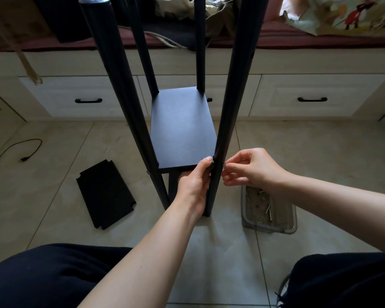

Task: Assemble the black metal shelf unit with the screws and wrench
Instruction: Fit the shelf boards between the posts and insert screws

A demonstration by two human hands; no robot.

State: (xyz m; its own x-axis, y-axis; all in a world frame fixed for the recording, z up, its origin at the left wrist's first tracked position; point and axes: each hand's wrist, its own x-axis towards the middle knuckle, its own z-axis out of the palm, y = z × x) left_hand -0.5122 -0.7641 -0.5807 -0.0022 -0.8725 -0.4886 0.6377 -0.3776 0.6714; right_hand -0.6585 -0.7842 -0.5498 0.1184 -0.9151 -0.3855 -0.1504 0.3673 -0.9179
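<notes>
Left hand [195, 185]: fingers curled round the post [220, 152], steadying the shelf [182, 130] corner.
Right hand [251, 168]: fingers pinched at post; screw unseen.
Risk: misaligned holes, screw may cross-thread or drop.

shelf unit [182, 127]: black | loose panel [106, 194]: black | tray [269, 211]: clear grey | screws [269, 211]: silver | floor tiles [309, 156]: beige | drawers [318, 94]: cream, black handles | trousers [53, 276]: black

shelf poles [236, 85] cut off at top edge, right fingertips [226, 173] pinch unclear
</notes>
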